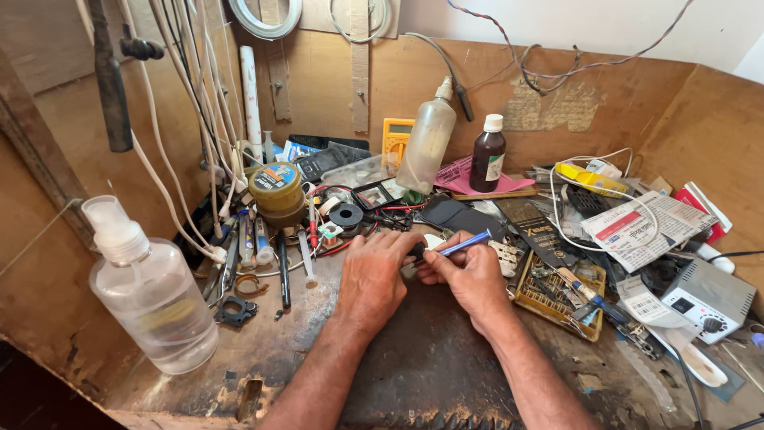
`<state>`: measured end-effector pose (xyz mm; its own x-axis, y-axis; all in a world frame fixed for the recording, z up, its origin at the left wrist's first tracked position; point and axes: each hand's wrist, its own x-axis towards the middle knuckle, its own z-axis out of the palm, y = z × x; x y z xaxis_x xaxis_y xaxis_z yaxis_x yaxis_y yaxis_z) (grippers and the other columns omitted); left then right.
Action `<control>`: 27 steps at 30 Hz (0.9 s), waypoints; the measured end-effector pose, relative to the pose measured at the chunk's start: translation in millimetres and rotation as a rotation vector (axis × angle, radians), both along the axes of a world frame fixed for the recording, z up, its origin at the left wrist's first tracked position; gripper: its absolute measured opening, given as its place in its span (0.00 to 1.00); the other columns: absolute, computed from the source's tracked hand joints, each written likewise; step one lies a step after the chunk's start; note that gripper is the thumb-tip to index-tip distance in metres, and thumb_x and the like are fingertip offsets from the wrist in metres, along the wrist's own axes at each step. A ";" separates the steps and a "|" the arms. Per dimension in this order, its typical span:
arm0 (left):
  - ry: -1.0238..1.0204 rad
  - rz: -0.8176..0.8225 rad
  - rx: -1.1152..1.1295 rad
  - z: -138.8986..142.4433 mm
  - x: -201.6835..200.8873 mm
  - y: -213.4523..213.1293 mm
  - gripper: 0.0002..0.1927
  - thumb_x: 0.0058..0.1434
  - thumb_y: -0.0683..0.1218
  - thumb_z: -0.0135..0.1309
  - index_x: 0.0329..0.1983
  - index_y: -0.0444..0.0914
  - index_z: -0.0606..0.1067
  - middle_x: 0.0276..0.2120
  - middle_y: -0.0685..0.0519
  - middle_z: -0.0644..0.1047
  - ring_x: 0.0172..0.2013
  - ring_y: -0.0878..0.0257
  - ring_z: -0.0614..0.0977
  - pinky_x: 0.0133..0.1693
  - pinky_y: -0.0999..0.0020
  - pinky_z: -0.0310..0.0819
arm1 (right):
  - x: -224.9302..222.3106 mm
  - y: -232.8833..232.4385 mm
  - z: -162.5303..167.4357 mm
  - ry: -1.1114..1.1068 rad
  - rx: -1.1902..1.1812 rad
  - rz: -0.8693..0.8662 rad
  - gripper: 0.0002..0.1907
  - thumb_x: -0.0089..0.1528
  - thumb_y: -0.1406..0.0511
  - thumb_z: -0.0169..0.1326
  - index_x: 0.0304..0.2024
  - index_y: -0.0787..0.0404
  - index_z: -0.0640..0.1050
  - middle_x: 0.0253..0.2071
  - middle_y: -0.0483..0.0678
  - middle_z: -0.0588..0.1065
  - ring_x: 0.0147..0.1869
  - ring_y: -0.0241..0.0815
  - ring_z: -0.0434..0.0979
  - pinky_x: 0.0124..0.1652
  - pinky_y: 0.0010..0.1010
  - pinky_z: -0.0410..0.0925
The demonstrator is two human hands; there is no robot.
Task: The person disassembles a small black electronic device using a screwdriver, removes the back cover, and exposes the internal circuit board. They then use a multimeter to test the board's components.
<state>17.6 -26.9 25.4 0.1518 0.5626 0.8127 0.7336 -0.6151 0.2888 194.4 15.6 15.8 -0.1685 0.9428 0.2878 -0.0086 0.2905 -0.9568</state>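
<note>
left hand [372, 275]: curled down on the mat, fingers closed round a small dark part [417, 252]; most of the part is hidden under the fingers, so what it is can't be told.
right hand [469, 275]: closed in a pen grip on a blue tool [465, 242], thumb and forefinger pinching it near the working end.
where it is: tool sits betw. the two hands, its tip right at the dark part beside the left fingertips.
progress: looks mid-job. Tool tip is at the part, part is pinned down, work appears under way. Nothing near the hands shows a finished result.
left to do: can't judge how much. The contact spot is covered by fingers.
tool direction: working end points toward the left hand & slightly toward the person; free end sticks out beyond the right hand, away from the body.
long axis: a shallow diagonal, close to flat over the bench, running left-to-right across the person's front.
near right hand: yellow tray [557, 293] of small bits just outboard of the wrist.
near left hand: clear spray bottle [151, 295] well out to the left.
under both: dark work mat [430, 358].
</note>
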 end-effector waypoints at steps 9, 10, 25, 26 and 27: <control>-0.043 0.080 -0.073 0.7 0.2 -1.8 0.21 0.53 0.34 0.55 0.50 0.41 0.77 0.39 0.51 0.80 0.43 0.51 0.79 0.41 0.53 0.65 | -0.4 -1.9 -0.9 0.048 0.020 -0.080 0.06 0.63 0.70 0.59 0.36 0.67 0.76 0.31 0.53 0.80 0.32 0.40 0.83 0.34 0.31 0.78; -0.079 0.081 -0.065 1.3 1.1 -3.2 0.19 0.55 0.35 0.55 0.50 0.41 0.77 0.39 0.51 0.81 0.43 0.51 0.79 0.41 0.53 0.65 | -0.2 -2.0 0.2 0.050 0.062 -0.102 0.06 0.63 0.70 0.59 0.37 0.67 0.75 0.32 0.53 0.81 0.33 0.40 0.83 0.35 0.30 0.78; -0.321 0.242 -0.343 13.2 0.1 -6.6 0.15 0.62 0.44 0.57 0.52 0.42 0.76 0.41 0.45 0.82 0.43 0.44 0.83 0.40 0.49 0.74 | -8.1 -13.8 12.8 -0.001 0.322 -0.263 0.16 0.69 0.68 0.50 0.57 0.68 0.66 0.37 0.56 0.82 0.38 0.39 0.84 0.39 0.28 0.77; -0.341 0.269 -0.372 13.4 -0.2 -5.4 0.14 0.62 0.44 0.58 0.52 0.42 0.76 0.42 0.44 0.82 0.43 0.44 0.83 0.41 0.49 0.74 | -8.3 -14.4 12.1 -0.015 0.347 -0.261 0.14 0.70 0.68 0.50 0.56 0.68 0.67 0.38 0.56 0.83 0.40 0.39 0.84 0.41 0.28 0.77; -0.424 0.221 -0.349 12.6 -0.8 -4.8 0.14 0.62 0.43 0.58 0.51 0.41 0.77 0.41 0.45 0.83 0.42 0.47 0.84 0.41 0.52 0.76 | -8.5 -14.6 11.8 -0.029 0.374 -0.261 0.13 0.70 0.68 0.49 0.55 0.69 0.67 0.39 0.55 0.83 0.42 0.39 0.84 0.42 0.28 0.77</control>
<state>16.8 -31.7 38.0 -0.2974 0.7888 0.5379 0.6099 -0.2765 0.7427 185.9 1.1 27.5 0.0481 0.7869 0.6152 0.1358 0.6050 -0.7845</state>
